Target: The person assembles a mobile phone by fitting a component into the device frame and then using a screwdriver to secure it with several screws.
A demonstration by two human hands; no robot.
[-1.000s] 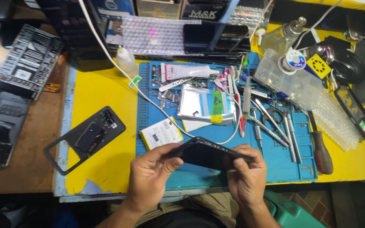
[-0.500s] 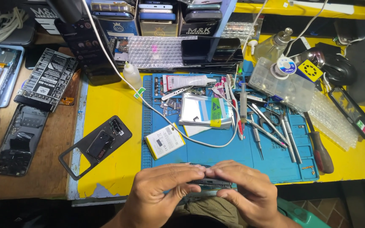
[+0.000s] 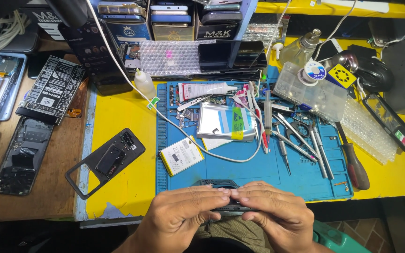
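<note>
The dark phone (image 3: 225, 197) now sits lower and nearer, at the near edge of the blue mat (image 3: 263, 175). The left hand (image 3: 183, 220) and right hand (image 3: 273, 218) grip it tighter, fingers pressing along its top edge.

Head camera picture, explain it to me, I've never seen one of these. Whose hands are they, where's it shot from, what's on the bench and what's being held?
There is no machine here: a person works with two bare hands, and the one camera sits on their head, looking down at the bench. The left hand and right hand meet at the bottom edge, fingertips together, gripping a dark phone body, mostly hidden by the fingers. Ahead lies a blue work mat on a yellow bench top. On the mat are a white phone battery, a silvery panel, a white tube and tweezers and small screwdrivers. A black phone back cover lies left of the mat, a red-handled screwdriver right of it.
</note>
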